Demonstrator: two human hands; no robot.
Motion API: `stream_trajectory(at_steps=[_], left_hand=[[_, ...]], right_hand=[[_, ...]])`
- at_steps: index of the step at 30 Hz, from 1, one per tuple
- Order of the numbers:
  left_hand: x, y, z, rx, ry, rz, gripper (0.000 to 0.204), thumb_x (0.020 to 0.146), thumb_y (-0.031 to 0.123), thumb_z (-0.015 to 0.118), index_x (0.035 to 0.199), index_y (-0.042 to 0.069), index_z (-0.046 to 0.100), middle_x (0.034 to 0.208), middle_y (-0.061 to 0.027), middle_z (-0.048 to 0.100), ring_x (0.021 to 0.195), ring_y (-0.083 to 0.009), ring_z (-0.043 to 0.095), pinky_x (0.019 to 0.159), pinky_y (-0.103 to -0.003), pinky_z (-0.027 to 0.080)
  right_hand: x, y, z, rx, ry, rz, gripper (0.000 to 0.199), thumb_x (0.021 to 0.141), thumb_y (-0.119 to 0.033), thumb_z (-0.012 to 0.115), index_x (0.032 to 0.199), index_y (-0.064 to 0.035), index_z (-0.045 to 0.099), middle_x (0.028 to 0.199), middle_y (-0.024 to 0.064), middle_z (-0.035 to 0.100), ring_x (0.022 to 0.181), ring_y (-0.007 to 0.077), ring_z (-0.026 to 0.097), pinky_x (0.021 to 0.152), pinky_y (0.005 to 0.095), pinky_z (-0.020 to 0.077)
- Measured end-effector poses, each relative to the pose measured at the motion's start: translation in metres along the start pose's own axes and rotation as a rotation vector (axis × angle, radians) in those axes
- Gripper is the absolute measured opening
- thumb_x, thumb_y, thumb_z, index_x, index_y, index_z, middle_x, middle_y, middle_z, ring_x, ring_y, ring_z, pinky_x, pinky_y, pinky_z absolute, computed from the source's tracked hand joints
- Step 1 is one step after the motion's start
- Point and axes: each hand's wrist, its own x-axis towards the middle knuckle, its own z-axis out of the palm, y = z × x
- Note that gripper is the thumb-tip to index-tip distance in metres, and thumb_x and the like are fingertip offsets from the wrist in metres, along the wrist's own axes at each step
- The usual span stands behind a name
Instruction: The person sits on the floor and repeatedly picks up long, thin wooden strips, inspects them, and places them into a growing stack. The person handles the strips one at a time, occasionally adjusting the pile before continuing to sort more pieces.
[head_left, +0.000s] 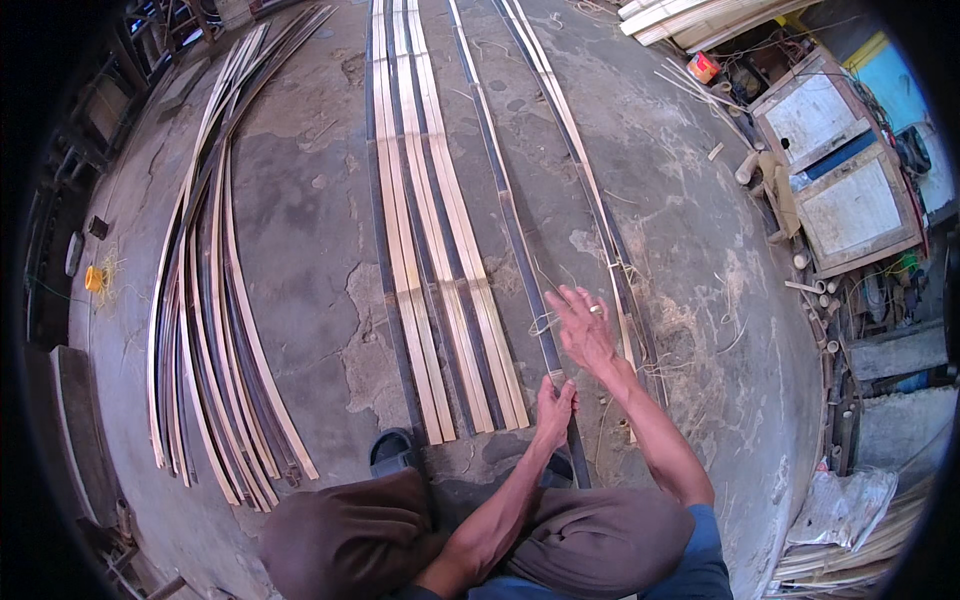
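Note:
A long dark bamboo strip (526, 262) with a pale strip along its far part runs away from me across the floor. My left hand (553, 408) is closed around it near its close end. Just beyond, my right hand (586, 330) is raised beside the strip with its fingers stretched and apart. A ring is on one of its fingers. Next to those fingertips, a thin pale cord (541, 323) loops around the strip. Whether the right fingers touch the cord, I cannot tell.
Pale and dark bamboo strips (425, 250) lie side by side left of my hands, with a looser bundle (215, 330) farther left. Another tied strip pair (583, 165) lies right. A worn cabinet (845, 170), red tin (703, 67) and plastic bag (842, 505) line the right side.

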Motion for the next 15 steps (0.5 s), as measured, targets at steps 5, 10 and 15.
stream_trajectory(at_steps=[5, 10, 15], left_hand=[[-0.005, 0.002, 0.007, 0.003, -0.022, 0.016, 0.015, 0.098, 0.018, 0.059, 0.102, 0.009, 0.047, 0.076, 0.0, 0.053, 0.063, -0.0084, 0.053, 0.054, -0.025, 0.047], [-0.001, 0.003, -0.009, 0.059, 0.039, 0.034, 0.014, 0.098, 0.017, 0.057, 0.1, 0.009, 0.045, 0.073, -0.0008, 0.053, 0.06, -0.0082, 0.051, 0.05, -0.025, 0.044], [0.003, 0.007, -0.028, -0.028, 0.07, 0.035, 0.014, 0.099, 0.018, 0.057, 0.1, 0.009, 0.046, 0.071, -0.001, 0.053, 0.056, -0.0085, 0.051, 0.047, -0.025, 0.043]], right_hand=[[0.0, -0.003, 0.018, -0.06, -0.149, 0.018, 0.048, 0.085, -0.011, 0.061, 0.132, -0.0196, 0.059, 0.128, 0.0085, 0.06, 0.123, 0.0292, 0.054, 0.112, 0.0536, 0.0275], [0.015, -0.008, -0.025, 0.278, 0.019, 0.171, 0.018, 0.091, -0.018, 0.06, 0.106, -0.0119, 0.069, 0.106, 0.008, 0.068, 0.104, 0.029, 0.063, 0.097, 0.0481, 0.043], [-0.014, 0.028, -0.132, 1.004, 0.718, 0.643, 0.053, 0.103, -0.025, 0.045, 0.15, -0.0051, 0.03, 0.145, 0.0229, 0.042, 0.127, 0.031, 0.051, 0.106, 0.0436, 0.0435]])
